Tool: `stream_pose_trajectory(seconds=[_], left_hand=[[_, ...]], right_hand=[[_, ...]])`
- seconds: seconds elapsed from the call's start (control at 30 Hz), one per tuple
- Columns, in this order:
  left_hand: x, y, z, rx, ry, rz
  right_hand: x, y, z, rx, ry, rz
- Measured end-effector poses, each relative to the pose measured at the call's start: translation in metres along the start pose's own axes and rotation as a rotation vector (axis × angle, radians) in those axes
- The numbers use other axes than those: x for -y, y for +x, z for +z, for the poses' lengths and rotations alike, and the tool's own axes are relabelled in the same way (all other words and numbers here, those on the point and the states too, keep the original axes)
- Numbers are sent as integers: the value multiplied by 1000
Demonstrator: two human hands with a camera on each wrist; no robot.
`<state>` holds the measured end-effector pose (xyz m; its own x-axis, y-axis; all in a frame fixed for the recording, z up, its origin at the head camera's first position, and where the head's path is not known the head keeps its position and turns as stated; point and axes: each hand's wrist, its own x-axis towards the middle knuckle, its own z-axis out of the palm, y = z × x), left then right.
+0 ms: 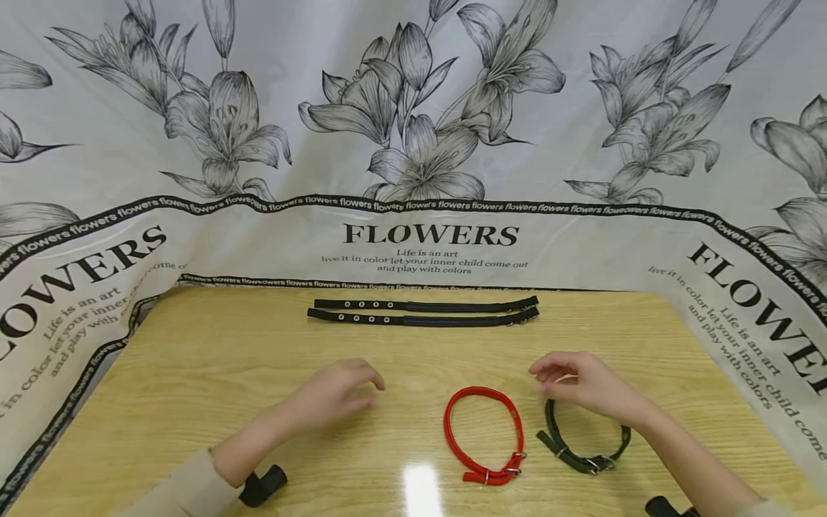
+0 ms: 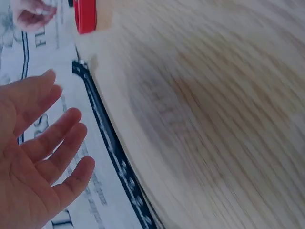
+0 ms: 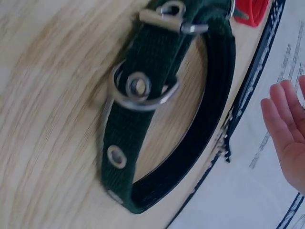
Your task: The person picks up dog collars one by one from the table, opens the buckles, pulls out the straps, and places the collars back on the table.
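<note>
Both loose, pinching nothing: my left hand (image 1: 334,393), my right hand (image 1: 586,384) near green collar (image 1: 573,459). Best go softly, no bumping.

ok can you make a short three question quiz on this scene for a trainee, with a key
1. True or false: the left hand is apart from the red collar.
2. Fill in the number: ___ black straps lie on the table.
3. Which is nearest the right hand?
A) the red collar
B) the green collar
C) the black straps

Key: 1. True. 2. Two. 3. B.
</note>
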<state>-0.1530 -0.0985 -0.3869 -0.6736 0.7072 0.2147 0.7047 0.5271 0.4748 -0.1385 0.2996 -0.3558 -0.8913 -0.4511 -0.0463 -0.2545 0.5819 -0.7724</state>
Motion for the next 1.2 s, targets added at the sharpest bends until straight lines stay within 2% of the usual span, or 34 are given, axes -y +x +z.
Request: stream_pose_trajectory(seconds=[0.1,0.17,0.23,0.47,0.67,0.8,1.03,1.2], left_hand=[[-15,6,9,71,29,103],[-26,12,16,110,23,144],[-35,19,24,148,9,169],[-55,39,51,145,34,337],[-69,47,63,149,208,477],[-75,52,66,170,251,491],[-82,53,74,294,211,480],[-86,56,78,292,275,473]], right_hand=[[10,0,12,48,-154,-125],[15,-1,19,69,-249,-194],[19,-1,26,90,-298,-251],[20,-4,51,156,-315,-420],[19,-6,61,249,-298,-456],[18,-5,66,276,-334,-472],[19,-6,72,298,-348,-487],[21,-5,74,334,-381,-456]])
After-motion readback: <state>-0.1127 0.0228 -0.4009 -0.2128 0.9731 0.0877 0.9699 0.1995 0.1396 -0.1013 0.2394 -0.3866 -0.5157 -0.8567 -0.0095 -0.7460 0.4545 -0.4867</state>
